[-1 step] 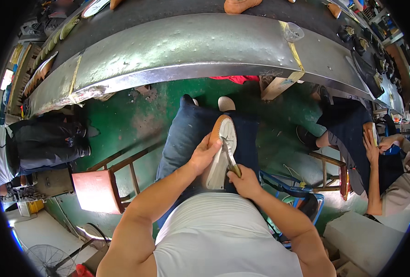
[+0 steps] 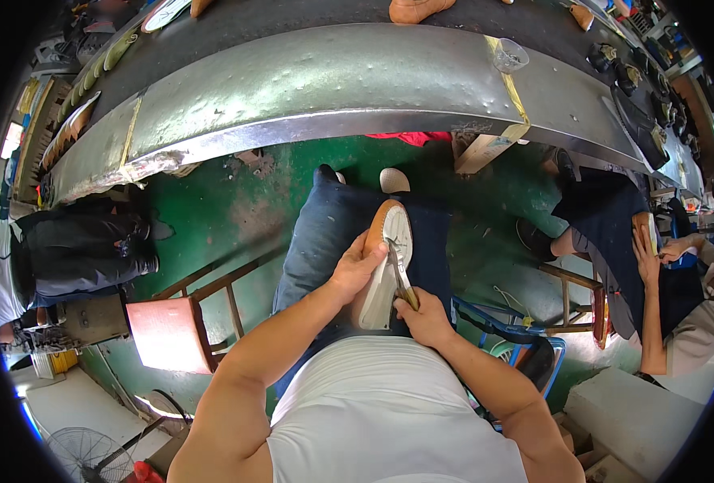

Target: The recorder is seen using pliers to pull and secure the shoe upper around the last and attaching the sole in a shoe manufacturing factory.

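Since the earlier frame, the right hand (image 2: 426, 318) and its slim metal tool with a brownish handle (image 2: 401, 274) have shifted slightly leftward. The tan shoe with a white sole (image 2: 379, 291) lies sole-up between the hands above the dark blue lap cloth (image 2: 308, 249) (long axis fore-and-aft), clamped at its left edge by the left hand (image 2: 355, 270). The right hand, wrapped around the handle, points forward-left.

White top (image 2: 393, 410), softly creased; beyond it, dark blue legwear (image 2: 318, 249); farthest from the top, pale, rounded shoe tips (image 2: 395, 181); left hand (image 2: 358, 266) and right hand (image 2: 428, 317) bare.
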The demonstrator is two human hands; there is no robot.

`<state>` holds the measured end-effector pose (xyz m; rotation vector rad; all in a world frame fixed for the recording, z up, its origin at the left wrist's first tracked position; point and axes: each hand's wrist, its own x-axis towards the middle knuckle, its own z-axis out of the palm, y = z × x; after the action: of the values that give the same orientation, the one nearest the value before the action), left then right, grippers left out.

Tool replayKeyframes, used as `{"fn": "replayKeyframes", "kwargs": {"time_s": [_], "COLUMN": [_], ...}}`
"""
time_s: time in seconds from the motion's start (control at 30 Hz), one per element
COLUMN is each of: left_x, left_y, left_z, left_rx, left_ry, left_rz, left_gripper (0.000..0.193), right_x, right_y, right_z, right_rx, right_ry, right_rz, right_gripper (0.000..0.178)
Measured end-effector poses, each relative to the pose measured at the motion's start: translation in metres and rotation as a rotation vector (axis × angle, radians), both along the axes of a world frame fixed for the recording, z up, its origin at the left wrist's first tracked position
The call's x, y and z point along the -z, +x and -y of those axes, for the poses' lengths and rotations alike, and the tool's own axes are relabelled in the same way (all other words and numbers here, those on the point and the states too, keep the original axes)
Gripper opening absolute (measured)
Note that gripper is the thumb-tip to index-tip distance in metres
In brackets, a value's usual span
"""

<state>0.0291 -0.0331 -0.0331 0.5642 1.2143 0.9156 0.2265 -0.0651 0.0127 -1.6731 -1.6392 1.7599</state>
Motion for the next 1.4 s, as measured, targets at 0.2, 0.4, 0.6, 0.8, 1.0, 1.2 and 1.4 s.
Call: {"fn": "replayKeyframes", "kwargs": {"time_s": [0.2,0.4,0.6,0.8,1.0,1.2,1.4], "left_x": [-0.01,-0.017,-0.029,-0.016,-0.029,-0.018,-0.017], "left_y": [0.009,0.018,0.018,0.001,0.001,0.001,0.012], "left_z": [-0.01,-0.018,-0.022,-0.027,-0.035,-0.03,-0.002], "left_rx": [-0.033,0.015,0.149,0.154,0.156,0.178,0.279], "left_ry": [-0.066,-0.133,-0.133,-0.207,-0.26,-0.235,-0.076], "left_rz": [-0.017,-0.299,-0.545,-0.22,-0.036,-0.089,-0.417], "left_gripper": [0.073,0.062,0.059,0.06,0.053,0.056,0.077], "right_x": [-0.011,-0.051,-0.036,-0.048,-0.063,-0.072,-0.033], "right_y": [0.063,0.054,0.022,0.068,0.066,0.054,0.076], "right_z": [-0.054,-0.08,-0.107,-0.085,-0.051,-0.03,-0.004], "right_rx": [0.012,-0.249,-0.458,-0.336,-0.728,-0.733,-0.357], "right_ry": [-0.78,-0.291,0.196,-0.139,0.027,0.337,-0.215], "right_rz": [-0.579,0.003,0.296,0.173,0.155,0.325,-0.036], "right_gripper": [0.043,0.028,0.037,0.035,0.035,0.035,0.039]}}
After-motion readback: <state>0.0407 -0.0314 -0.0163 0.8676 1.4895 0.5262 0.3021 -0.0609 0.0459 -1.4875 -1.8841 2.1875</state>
